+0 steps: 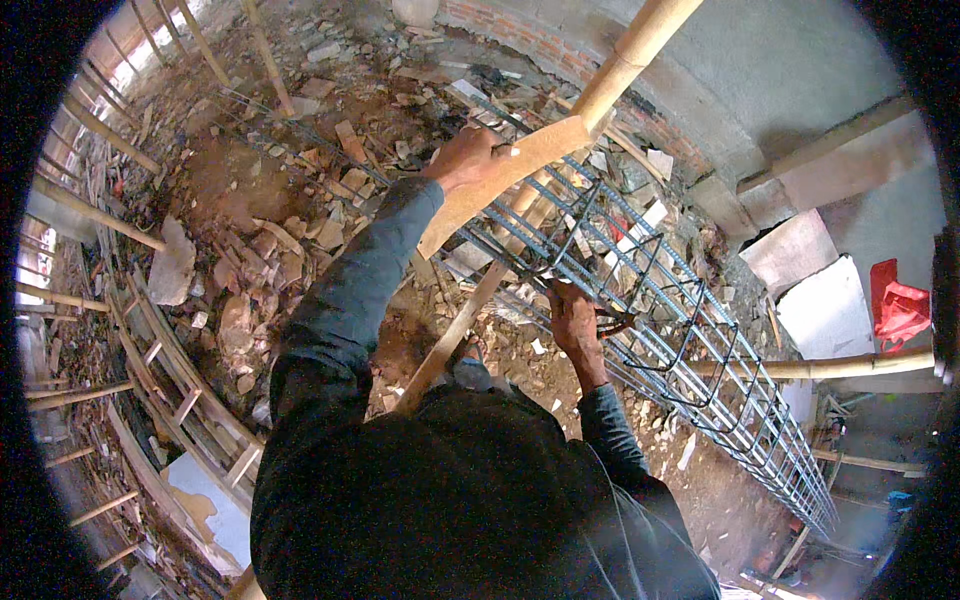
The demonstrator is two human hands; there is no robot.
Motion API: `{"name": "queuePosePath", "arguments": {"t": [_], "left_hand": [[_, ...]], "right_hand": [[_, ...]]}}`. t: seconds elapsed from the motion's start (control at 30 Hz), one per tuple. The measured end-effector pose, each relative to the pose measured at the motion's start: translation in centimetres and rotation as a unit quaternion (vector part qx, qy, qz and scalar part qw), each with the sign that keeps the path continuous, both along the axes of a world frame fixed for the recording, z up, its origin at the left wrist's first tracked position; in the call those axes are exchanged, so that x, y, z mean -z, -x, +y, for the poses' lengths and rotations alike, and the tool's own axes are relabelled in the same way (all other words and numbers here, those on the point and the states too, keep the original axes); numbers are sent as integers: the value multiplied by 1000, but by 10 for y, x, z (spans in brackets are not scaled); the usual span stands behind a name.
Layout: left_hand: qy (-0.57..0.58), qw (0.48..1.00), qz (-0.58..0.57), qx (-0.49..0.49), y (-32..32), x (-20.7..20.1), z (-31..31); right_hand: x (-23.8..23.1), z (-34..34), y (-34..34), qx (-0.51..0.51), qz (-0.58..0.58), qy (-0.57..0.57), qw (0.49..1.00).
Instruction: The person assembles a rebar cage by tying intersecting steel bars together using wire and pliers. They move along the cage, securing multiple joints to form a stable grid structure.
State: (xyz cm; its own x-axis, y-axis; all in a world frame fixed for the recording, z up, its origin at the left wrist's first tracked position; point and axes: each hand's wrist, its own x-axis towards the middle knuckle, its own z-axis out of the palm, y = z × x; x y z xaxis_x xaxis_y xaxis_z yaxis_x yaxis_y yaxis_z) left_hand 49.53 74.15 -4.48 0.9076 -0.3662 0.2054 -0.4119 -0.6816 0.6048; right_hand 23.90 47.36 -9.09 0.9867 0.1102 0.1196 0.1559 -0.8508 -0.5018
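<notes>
A long cage of steel rebar (pixel 690 340) with square stirrups slants from the middle of the head view down to the lower right. A light wooden board (pixel 510 185) lies across its near end, beside a bamboo pole (pixel 640 55). My left hand (pixel 468 160) is closed at the board's far edge, fingertips against it; what lies inside the fingers is hidden. Under the lower bars of the cage, my right hand (pixel 575 325) is closed. A dark reddish curved piece (pixel 616 325) shows next to it, too unclear to name.
Broken brick and rubble (pixel 270 250) cover the ground. A wooden stick (pixel 450 340) slants in front of me. A ladder-like wooden frame (pixel 185 400) lies left. Another bamboo pole (pixel 820 367) runs at the right, near white panels (pixel 825 305) and a red bag (pixel 897 305).
</notes>
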Motion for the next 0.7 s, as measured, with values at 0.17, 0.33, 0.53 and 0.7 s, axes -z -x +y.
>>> {"name": "queuePosePath", "arguments": {"t": [0.17, 0.33, 0.53, 0.7], "left_hand": [[-11, 997, -35, -62, 15, -3, 3], [-30, 986, -92, -138, 31, -13, 1], [-64, 972, -182, -132, 45, -46, 6], [14, 961, -204, -187, 110, -127, 29]], "right_hand": [[-10, 5, -1, 5, 36, -6, 999], [-16, 6, -1, 1, 41, 4, 999], [-11, 1, 0, 16, 61, -7, 998], [-12, 4, 0, 16, 47, -23, 999]]}}
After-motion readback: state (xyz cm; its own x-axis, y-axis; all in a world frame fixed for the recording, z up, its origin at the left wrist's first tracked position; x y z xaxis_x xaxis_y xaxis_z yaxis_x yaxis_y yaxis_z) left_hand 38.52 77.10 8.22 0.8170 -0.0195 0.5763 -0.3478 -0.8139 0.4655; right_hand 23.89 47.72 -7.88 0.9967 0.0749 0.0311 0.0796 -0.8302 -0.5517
